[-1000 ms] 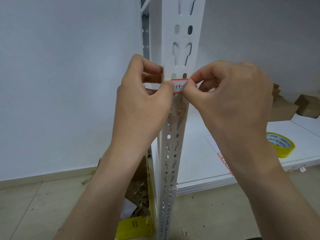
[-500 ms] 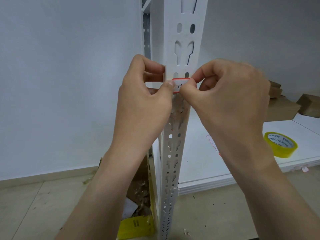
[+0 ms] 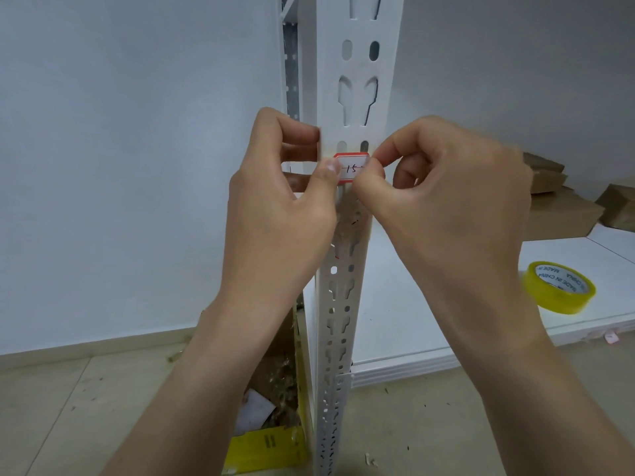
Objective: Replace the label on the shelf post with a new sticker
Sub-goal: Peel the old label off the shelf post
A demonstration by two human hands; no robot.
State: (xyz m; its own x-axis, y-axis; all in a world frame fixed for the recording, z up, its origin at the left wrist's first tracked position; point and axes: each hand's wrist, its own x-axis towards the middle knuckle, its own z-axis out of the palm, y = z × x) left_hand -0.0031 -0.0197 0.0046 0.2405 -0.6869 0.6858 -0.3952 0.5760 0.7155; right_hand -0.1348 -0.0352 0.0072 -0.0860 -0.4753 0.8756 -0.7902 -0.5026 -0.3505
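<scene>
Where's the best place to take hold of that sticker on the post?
Probably by a short end, coming from the side. The sticker lies flat across the narrow post, so only its ends offer an edge. The right hand pinches the right end; the left hand presses its thumb on the left one.

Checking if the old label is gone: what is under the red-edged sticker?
The sticker lies on the white post, below two oval holes. Anything beneath is covered; the left hand and right hand hide its ends.
</scene>
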